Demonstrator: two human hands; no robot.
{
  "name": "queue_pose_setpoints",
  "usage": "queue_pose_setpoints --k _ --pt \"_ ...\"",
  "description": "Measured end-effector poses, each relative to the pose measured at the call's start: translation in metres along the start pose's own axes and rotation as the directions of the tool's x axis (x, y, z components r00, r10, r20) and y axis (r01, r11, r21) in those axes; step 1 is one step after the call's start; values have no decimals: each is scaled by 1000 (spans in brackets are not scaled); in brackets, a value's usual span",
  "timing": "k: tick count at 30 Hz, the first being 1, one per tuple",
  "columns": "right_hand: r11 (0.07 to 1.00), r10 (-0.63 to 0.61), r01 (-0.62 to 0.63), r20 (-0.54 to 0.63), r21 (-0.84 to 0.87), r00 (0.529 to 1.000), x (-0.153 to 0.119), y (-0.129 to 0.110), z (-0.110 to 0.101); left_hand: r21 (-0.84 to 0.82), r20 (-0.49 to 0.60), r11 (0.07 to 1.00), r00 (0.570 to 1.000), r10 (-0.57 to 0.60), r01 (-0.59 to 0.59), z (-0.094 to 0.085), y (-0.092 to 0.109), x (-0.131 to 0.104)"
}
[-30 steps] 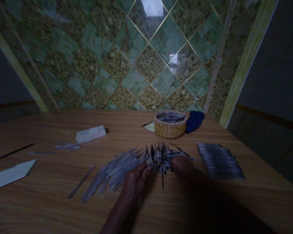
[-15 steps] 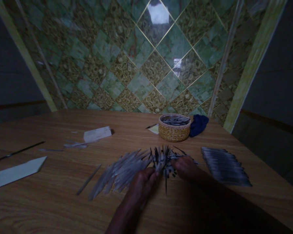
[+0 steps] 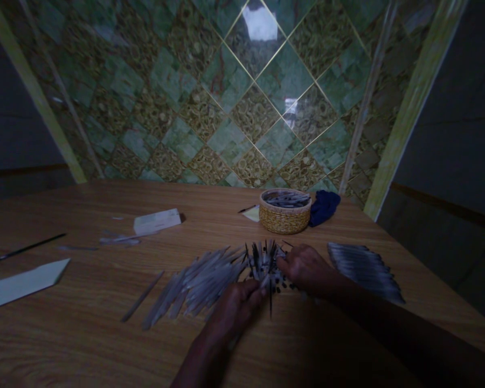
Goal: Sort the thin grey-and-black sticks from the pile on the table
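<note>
My left hand (image 3: 240, 304) is closed, its thumb and forefinger pinched on what looks like a thin pale stick at the near side of a messy pile of dark-tipped thin sticks (image 3: 262, 258). Curled at the right of that pile is my right hand (image 3: 306, 270); whatever its fingers grip is hidden. Under and left of my left hand spreads a fan of translucent, greyish thin strips (image 3: 202, 277). One dark thin stick (image 3: 270, 304) points toward me between the hands. The dim light leaves the exact kind of these sticks unclear.
A neat row of dark slim sticks (image 3: 366, 271) lies at right. Behind the pile stands a woven basket (image 3: 285, 220) full of sticks, beside a dark blue cloth (image 3: 325, 207). To the left are a white box (image 3: 157, 221), a pale flat strip (image 3: 26, 283) and a dark rod (image 3: 28, 248).
My right hand has shifted slightly up and left over the pile, its fingers still curled. My left hand stays almost in place. The whole view has moved a little.
</note>
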State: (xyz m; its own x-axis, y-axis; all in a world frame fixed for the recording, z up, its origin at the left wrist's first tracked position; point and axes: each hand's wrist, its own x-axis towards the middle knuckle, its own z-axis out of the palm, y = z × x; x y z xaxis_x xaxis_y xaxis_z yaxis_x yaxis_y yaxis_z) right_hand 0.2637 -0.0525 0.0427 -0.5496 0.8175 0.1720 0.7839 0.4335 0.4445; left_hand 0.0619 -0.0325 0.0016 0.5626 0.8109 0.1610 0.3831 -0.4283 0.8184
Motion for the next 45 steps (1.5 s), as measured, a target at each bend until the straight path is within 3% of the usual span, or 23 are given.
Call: queue_pose_setpoints --k 7,14,17,22,25,27,30,32,34,39,45 --pt "997 -71 71 0 -21 997 0 -3 -6 -83 12 996 1000 -10 11 3 1 -2" --pt "989 -151 149 -62 -22 987 2 -10 -14 -207 58 972 993 -103 113 6 -1 0" --pt "986 -164 161 -139 -30 977 1 -13 -19 -305 57 947 994 -93 106 6 2 1" --pt "988 -146 155 -366 -6 919 -6 -18 -28 -489 -55 872 996 -65 30 2 17 0" --pt "986 -49 116 -461 119 886 -13 -17 -24 -594 -103 804 988 -116 33 0 20 0" --pt "963 108 6 -407 269 907 -16 -14 -14 -647 -143 762 976 -161 31 0 18 0" --pt "866 290 -218 -97 451 952 -16 -11 8 -700 -181 714 965 -192 11 0 14 2" --pt "812 308 -330 127 482 943 -14 -14 22 -708 -183 706 965 -185 1 0 13 2" --pt "789 297 -389 259 476 919 -10 -20 34 -700 -182 714 968 -175 -3 0 13 2" --pt "769 360 -485 345 416 867 6 -40 53 -663 -172 749 973 -153 1 0 12 3" --pt "751 374 -515 376 414 848 16 -51 61 -637 -157 769 970 -185 43 0 13 2"
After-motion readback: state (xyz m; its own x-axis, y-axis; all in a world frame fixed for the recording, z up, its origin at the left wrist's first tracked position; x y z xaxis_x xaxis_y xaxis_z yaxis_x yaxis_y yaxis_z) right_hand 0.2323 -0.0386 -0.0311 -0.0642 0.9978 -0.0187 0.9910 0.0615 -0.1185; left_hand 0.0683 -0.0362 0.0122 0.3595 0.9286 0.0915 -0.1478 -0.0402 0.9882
